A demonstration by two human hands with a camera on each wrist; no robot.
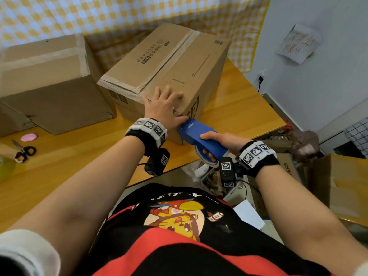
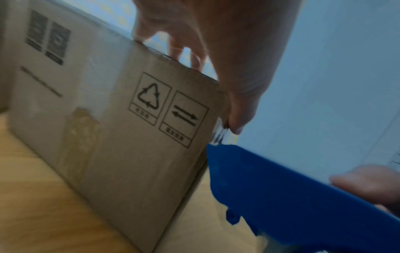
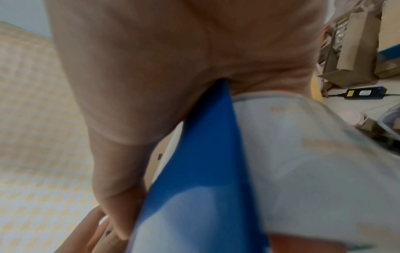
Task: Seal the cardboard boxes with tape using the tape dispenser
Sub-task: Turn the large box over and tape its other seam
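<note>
A large cardboard box lies on the yellow table, with tape along its top seam. My left hand rests on the box's near top corner with fingers spread. Its thumb reaches down the corner edge to a shiny bit of tape at the nose of the dispenser. My right hand grips the blue tape dispenser, whose nose is against the box's near side. The left wrist view shows the dispenser just below the thumb. The tape roll sits under my right hand.
A second taped box stands to the left, close to the first. Scissors and a pink object lie at the table's left. Boxes and clutter fill the floor to the right. A checkered cloth hangs behind.
</note>
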